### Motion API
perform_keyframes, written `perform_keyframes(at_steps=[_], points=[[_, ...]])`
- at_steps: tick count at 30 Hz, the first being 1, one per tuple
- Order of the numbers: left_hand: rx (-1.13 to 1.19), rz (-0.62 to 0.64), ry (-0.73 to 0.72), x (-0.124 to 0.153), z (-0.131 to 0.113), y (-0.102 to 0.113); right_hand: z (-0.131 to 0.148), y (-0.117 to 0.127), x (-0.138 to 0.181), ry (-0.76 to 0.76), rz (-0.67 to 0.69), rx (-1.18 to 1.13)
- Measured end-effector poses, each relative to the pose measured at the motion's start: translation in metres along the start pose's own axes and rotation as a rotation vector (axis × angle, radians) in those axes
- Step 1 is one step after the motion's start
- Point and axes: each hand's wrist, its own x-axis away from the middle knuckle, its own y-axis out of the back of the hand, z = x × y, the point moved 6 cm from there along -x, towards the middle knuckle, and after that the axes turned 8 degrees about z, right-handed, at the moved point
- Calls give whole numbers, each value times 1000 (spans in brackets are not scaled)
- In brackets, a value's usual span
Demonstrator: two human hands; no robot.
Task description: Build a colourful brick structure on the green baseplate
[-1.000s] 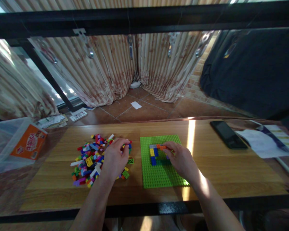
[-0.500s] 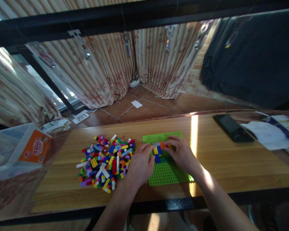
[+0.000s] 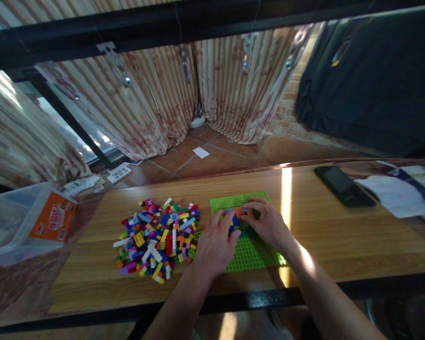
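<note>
A green baseplate (image 3: 250, 252) lies on the wooden table, with a small build of blue, orange, grey and yellow bricks (image 3: 238, 215) on its far half. My left hand (image 3: 216, 243) rests on the plate's left side, fingertips curled against the build. My right hand (image 3: 267, 224) sits on the right side, fingers pinched at the orange and grey bricks on top of the build. Both hands hide much of the build. A pile of loose coloured bricks (image 3: 159, 236) lies just left of the plate.
A clear plastic tub with an orange label (image 3: 24, 222) stands at the table's left end. A black phone (image 3: 343, 186) and papers (image 3: 400, 191) lie at the far right. A black frame bar (image 3: 212, 23) crosses overhead. Curtains hang beyond the table.
My left hand left the loose brick pile and came right onto the baseplate beside the build. My right hand stayed at the build's top. The view shifted slightly.
</note>
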Motion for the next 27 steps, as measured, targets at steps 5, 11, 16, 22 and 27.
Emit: perform_keyframes(at_steps=[5,11,16,22,27], points=[[-78,17,29,0,-5,-5,-4,2,-1,-5,-28,-90],[-193,13,26,-1,-11,-10,-1,3,-2,-12,-36,-32],[-246,-8,21,-1,-13,-13,0,3,-2,-21,-36,-6],[-237,-1,36,-2,-14,-16,1,2,-2,-31,-43,-2],[-234,-12,48,-2,-17,-16,2,0,-2,-30,-52,-14]])
